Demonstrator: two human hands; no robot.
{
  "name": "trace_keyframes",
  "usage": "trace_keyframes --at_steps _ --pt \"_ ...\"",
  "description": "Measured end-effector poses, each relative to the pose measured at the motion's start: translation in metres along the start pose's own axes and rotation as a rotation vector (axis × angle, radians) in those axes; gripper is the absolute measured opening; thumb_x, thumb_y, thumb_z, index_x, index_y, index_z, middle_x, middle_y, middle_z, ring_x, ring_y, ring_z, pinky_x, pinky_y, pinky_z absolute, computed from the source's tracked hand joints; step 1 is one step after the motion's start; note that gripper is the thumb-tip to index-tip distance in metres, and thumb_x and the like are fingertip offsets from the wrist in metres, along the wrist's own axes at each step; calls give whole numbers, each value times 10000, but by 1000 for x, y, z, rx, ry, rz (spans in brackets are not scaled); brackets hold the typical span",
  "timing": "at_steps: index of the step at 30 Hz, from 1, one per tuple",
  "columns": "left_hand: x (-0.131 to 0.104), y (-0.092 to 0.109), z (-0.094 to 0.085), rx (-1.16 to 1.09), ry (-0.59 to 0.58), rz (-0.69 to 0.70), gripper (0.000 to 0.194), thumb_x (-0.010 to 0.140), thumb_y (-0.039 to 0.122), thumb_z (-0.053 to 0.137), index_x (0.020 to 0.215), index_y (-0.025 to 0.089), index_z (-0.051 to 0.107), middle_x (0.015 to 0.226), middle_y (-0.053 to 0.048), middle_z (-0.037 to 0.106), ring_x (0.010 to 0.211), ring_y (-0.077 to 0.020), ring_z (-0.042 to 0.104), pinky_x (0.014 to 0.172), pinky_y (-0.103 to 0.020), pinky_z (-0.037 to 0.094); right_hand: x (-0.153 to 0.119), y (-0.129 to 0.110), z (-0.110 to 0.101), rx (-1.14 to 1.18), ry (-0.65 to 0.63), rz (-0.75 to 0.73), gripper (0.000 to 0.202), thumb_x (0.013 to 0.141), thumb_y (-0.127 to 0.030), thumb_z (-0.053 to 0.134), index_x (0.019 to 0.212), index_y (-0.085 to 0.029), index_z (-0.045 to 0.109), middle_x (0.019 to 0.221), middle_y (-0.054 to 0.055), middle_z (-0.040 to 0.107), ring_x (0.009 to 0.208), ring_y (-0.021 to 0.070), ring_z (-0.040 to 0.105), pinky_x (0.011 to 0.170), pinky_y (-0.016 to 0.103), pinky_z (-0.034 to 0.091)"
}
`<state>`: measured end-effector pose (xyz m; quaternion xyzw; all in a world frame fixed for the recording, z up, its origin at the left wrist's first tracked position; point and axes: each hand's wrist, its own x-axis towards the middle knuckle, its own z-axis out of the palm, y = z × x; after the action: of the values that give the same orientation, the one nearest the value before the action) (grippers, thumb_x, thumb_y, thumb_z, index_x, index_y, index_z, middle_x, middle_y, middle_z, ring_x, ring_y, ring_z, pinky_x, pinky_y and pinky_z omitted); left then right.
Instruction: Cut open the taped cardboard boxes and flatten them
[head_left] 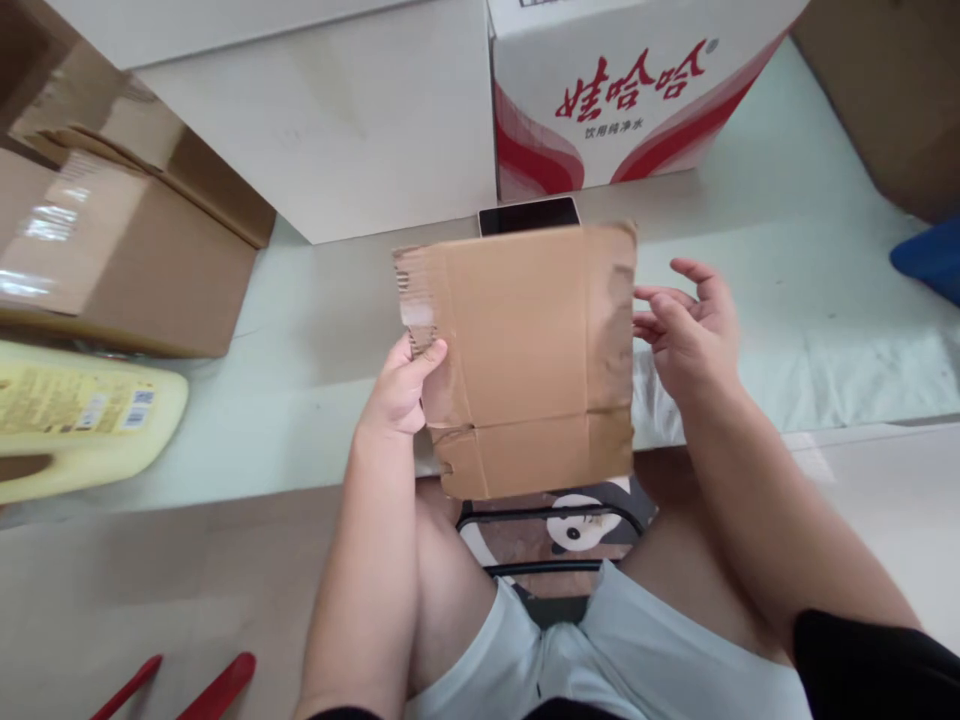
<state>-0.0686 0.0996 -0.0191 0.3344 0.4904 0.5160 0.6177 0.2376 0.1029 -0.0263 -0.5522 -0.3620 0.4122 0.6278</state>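
Note:
A creased piece of brown cardboard (529, 330) is held up above the table's front edge, its left side torn and ragged. My left hand (403, 385) grips that left edge, thumb on the face toward me and the other fingers behind. At the right edge, my right hand (686, 325) has its fingers spread, with some fingertips at or just behind the cardboard; whether they touch it I cannot tell. Behind the cardboard's top edge lies a dark-screened, white-rimmed device (531, 215), partly hidden.
A large white box (337, 120) and a red-and-white carton (615, 100) stand at the back of the pale green table (300, 420). Brown boxes (157, 250) and a yellow jug (97, 420) are on the left. A blue object (930, 258) sits far right. Red bars (217, 690) show at lower left.

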Motion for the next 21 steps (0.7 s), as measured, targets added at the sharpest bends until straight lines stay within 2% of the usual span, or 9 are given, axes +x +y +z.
trace_keyframes --at_steps 4,7,11,13,14,16,18,21 --pt "14 -1 -9 -140 169 219 456 706 465 857 1071 249 691 1239 -83 761 1333 -312 631 1096 -456 554 -1 0 -5 -25 6 10 260 790 -369 709 1007 -268 609 933 -7 711 724 128 703 635 266 539" --pt "22 -2 -13 -219 206 257 400 773 467 790 1091 259 666 1326 -70 724 1380 -281 595 1125 -430 538 -14 -2 -12 -60 -16 46 234 755 -401 724 909 -244 646 903 -8 692 666 92 619 580 228 489" --pt "22 -5 -5 -305 214 224 373 775 432 788 1068 249 649 1326 -69 724 1328 -274 632 1085 -421 563 -55 -6 -21 -70 -293 207 397 707 -564 777 890 -221 697 812 4 685 522 77 454 469 240 376" --pt "18 -6 6 -324 173 172 376 766 404 805 1069 245 648 1282 -70 742 1283 -279 660 1054 -432 577 -80 -10 -21 -86 -414 273 436 702 -622 786 789 -209 676 652 9 644 496 107 472 471 268 395" --pt "15 -7 12 -322 146 136 371 767 390 807 1069 244 649 1244 -72 754 1258 -282 674 1035 -437 584 -92 -11 -20 -103 -416 304 443 713 -631 785 721 -211 644 570 6 607 479 122 487 464 277 402" --pt "11 -7 24 -303 98 51 331 782 372 792 1050 238 651 1142 -77 776 1193 -286 706 984 -438 601 -110 -15 -19 -121 -341 374 454 737 -626 783 664 -224 585 459 -14 532 425 134 492 422 274 391" --pt "8 -6 32 -274 69 -47 270 807 378 760 1000 229 644 1030 -78 779 1070 -280 746 900 -424 618 -120 -19 -22 -93 -163 394 425 711 -600 815 739 -238 594 456 -47 518 371 119 464 371 258 370" --pt "6 -1 37 -250 23 -159 224 855 399 695 976 223 627 978 -63 757 850 -225 761 788 -376 606 -117 -27 -47 -84 103 294 460 613 -546 874 860 -260 611 557 -63 586 363 112 483 331 260 397"
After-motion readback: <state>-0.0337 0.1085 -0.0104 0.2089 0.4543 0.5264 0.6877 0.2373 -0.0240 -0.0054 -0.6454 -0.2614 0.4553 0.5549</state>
